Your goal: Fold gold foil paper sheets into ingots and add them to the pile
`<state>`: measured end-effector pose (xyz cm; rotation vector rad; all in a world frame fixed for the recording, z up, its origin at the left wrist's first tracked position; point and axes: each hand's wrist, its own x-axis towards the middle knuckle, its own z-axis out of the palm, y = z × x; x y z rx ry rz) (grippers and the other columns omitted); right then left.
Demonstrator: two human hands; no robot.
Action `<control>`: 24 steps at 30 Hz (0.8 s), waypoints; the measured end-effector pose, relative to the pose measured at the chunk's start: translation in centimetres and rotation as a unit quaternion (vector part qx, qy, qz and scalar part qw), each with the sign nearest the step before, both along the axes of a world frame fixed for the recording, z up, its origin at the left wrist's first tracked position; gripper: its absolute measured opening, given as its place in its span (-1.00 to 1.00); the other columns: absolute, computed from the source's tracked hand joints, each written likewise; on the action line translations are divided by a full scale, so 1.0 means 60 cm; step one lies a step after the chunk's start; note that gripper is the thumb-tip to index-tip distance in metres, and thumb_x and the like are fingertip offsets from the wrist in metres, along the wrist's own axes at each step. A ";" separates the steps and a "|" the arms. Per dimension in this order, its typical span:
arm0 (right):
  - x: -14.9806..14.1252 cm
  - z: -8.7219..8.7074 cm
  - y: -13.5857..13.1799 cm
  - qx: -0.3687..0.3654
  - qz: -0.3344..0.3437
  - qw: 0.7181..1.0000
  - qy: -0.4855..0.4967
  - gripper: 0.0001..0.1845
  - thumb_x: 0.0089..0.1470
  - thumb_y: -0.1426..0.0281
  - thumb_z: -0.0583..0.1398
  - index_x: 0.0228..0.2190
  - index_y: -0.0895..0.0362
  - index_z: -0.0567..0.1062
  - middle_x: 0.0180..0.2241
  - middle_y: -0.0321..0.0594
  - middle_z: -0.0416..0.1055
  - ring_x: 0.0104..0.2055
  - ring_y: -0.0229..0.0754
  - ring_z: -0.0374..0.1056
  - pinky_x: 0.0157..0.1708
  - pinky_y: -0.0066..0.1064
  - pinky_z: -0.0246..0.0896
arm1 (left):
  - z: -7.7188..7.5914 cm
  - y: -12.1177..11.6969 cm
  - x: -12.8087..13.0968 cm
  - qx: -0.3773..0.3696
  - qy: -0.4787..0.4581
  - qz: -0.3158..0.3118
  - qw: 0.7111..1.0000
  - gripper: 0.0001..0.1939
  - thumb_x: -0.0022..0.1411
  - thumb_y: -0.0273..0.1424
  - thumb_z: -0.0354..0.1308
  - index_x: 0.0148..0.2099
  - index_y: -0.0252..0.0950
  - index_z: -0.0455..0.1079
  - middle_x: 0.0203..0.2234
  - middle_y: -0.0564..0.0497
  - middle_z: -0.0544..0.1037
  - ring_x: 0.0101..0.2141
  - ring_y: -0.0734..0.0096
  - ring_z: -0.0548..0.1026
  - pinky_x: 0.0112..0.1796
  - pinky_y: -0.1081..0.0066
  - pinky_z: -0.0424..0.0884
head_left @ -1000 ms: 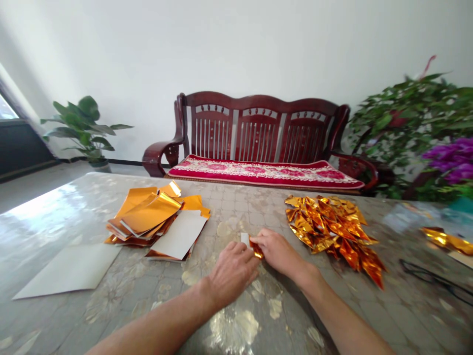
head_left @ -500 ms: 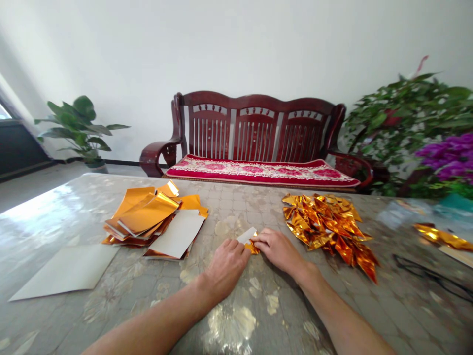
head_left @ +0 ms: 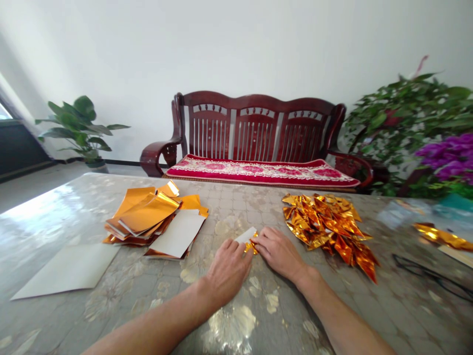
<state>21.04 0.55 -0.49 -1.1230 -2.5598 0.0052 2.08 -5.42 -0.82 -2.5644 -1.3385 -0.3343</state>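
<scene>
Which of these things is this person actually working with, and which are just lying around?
Part of the job:
left hand
right hand
gold foil piece between them
stack of gold foil sheets
heap of folded gold foil pieces

Just lying about:
red wooden bench
potted plant
black eyeglasses

Glossy patterned table top (head_left: 55,217) is carrying all of it: stack of gold foil sheets (head_left: 144,217) lying left of centre, white card (head_left: 66,271) sitting just left of that stack, folded gold foil pieces (head_left: 328,229) heaping right of centre, gold foil strip (head_left: 441,236) and black eyeglasses (head_left: 424,273) lying far right.
</scene>
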 end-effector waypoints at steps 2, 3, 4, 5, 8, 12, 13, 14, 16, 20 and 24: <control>-0.002 0.003 -0.003 0.031 0.012 0.999 -0.005 -0.79 0.28 0.41 0.12 -0.18 0.07 0.56 -0.20 -0.16 0.40 -0.07 -0.10 0.25 -0.06 -0.31 0.15 | 0.000 0.001 0.001 0.004 -0.002 0.001 1.000 -0.88 0.34 -0.41 0.06 -0.09 -0.28 0.35 -0.27 -0.04 0.47 -0.20 0.18 0.40 -0.16 0.19 0.29; -0.003 0.004 -0.004 0.041 0.020 0.999 -0.007 -0.80 0.27 0.43 0.12 -0.20 0.09 0.56 -0.19 -0.15 0.41 -0.07 -0.10 0.24 -0.05 -0.30 0.13 | -0.001 0.003 0.000 0.006 -0.003 0.001 1.000 -0.89 0.34 -0.41 0.07 -0.11 -0.27 0.36 -0.28 -0.05 0.47 -0.19 0.17 0.40 -0.16 0.19 0.28; -0.004 0.005 -0.005 0.047 0.026 0.998 -0.011 -0.80 0.27 0.44 0.11 -0.23 0.10 0.56 -0.21 -0.15 0.41 -0.07 -0.09 0.23 -0.06 -0.30 0.12 | -0.001 0.005 -0.001 0.006 -0.006 0.000 1.000 -0.91 0.33 -0.42 0.07 -0.13 -0.27 0.36 -0.29 -0.05 0.48 -0.18 0.17 0.40 -0.16 0.19 0.28; -0.005 0.006 -0.006 0.051 0.030 0.998 -0.016 -0.80 0.27 0.45 0.11 -0.26 0.10 0.55 -0.23 -0.15 0.41 -0.10 -0.09 0.23 -0.08 -0.30 0.12 | -0.001 0.007 -0.003 0.005 -0.009 -0.003 1.000 -0.93 0.33 -0.43 0.08 -0.16 -0.27 0.37 -0.30 -0.04 0.49 -0.18 0.17 0.40 -0.17 0.20 0.27; -0.006 0.008 -0.009 0.060 0.020 0.997 -0.033 -0.79 0.27 0.43 0.10 -0.35 0.12 0.53 -0.33 -0.17 0.40 -0.19 -0.11 0.23 -0.17 -0.31 0.09 | -0.003 0.018 -0.015 -0.013 -0.024 -0.020 0.999 -0.87 0.36 -0.42 0.04 -0.24 -0.25 0.39 -0.33 -0.01 0.51 -0.20 0.21 0.41 -0.18 0.23 0.27; -0.008 0.006 -0.004 0.047 -0.005 0.998 -0.030 -0.73 0.27 0.35 0.14 -0.46 0.12 0.49 -0.41 -0.22 0.38 -0.27 -0.16 0.26 -0.23 -0.34 0.07 | -0.007 0.034 -0.030 -0.052 -0.072 -0.012 0.996 -0.79 0.40 -0.38 0.01 -0.27 -0.23 0.43 -0.34 0.03 0.53 -0.25 0.31 0.44 -0.20 0.30 0.27; -0.008 0.006 -0.001 0.033 -0.008 0.999 -0.026 -0.73 0.26 0.35 0.15 -0.47 0.11 0.49 -0.42 -0.24 0.37 -0.28 -0.17 0.27 -0.25 -0.35 0.06 | -0.007 0.038 -0.031 -0.060 -0.085 -0.004 0.995 -0.80 0.40 -0.37 0.02 -0.26 -0.22 0.44 -0.34 0.04 0.54 -0.25 0.32 0.45 -0.21 0.31 0.27; -0.008 0.005 0.003 0.015 -0.009 1.000 -0.021 -0.75 0.25 0.35 0.17 -0.48 0.11 0.49 -0.42 -0.26 0.37 -0.29 -0.19 0.28 -0.26 -0.37 0.06 | -0.008 0.041 -0.031 -0.066 -0.096 0.006 0.993 -0.81 0.39 -0.37 0.04 -0.26 -0.22 0.45 -0.33 0.04 0.54 -0.25 0.33 0.45 -0.22 0.32 0.27; -0.009 0.005 0.010 -0.026 -0.008 1.000 -0.006 -0.79 0.21 0.37 0.20 -0.48 0.10 0.49 -0.42 -0.29 0.37 -0.30 -0.22 0.30 -0.29 -0.40 0.07 | -0.009 0.045 -0.029 -0.074 -0.112 0.027 0.991 -0.82 0.37 -0.36 0.08 -0.28 -0.21 0.45 -0.34 0.05 0.54 -0.24 0.33 0.46 -0.22 0.34 0.27; -0.008 0.003 0.021 -0.078 -0.009 0.996 0.041 -0.95 0.11 0.41 0.27 -0.40 0.08 0.49 -0.34 -0.30 0.41 -0.21 -0.20 0.32 -0.23 -0.43 0.11 | -0.006 0.046 -0.025 -0.102 -0.145 0.059 0.982 -0.87 0.32 -0.34 0.14 -0.29 -0.19 0.47 -0.33 0.05 0.53 -0.23 0.32 0.46 -0.19 0.35 0.28; -0.006 0.002 0.028 -0.092 -0.025 0.993 0.069 -0.72 0.06 0.39 0.29 -0.13 0.06 0.49 -0.14 -0.23 0.43 -0.05 -0.12 0.29 -0.07 -0.36 0.13 | 0.001 0.049 -0.029 -0.117 -0.182 0.093 0.972 -0.80 0.25 -0.27 0.22 -0.08 -0.15 0.46 -0.18 0.02 0.52 -0.13 0.25 0.44 -0.12 0.32 0.30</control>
